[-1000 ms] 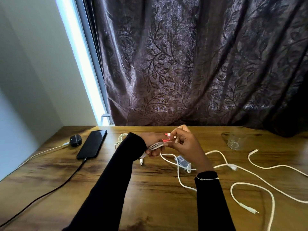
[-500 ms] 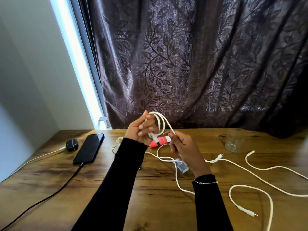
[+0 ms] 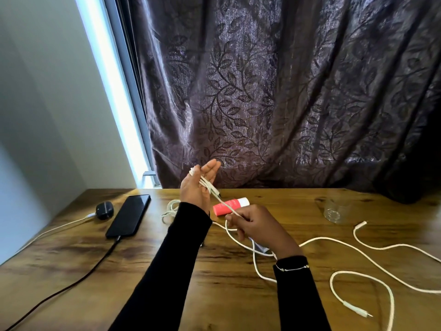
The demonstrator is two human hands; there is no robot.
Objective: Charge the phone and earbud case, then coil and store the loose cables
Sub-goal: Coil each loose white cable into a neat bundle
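Left hand [image 3: 198, 187] raised, fingers straight, thin white cable [image 3: 210, 187] looped across its palm, right hand [image 3: 255, 225] pinching the strand, grained wooden desk [image 3: 214, 295], glossy black phone [image 3: 130, 215]

Both arms in long black sleeves, close-fitting, plain cloth with no print or marking, cuffs ending at the wrists. Left sleeve [image 3: 167, 266] cuff sits just below the left hand [image 3: 195, 189]. Right sleeve [image 3: 298, 297] carries a thin chain bracelet [image 3: 291, 268] across the cuff, below the bare right hand [image 3: 256, 226].
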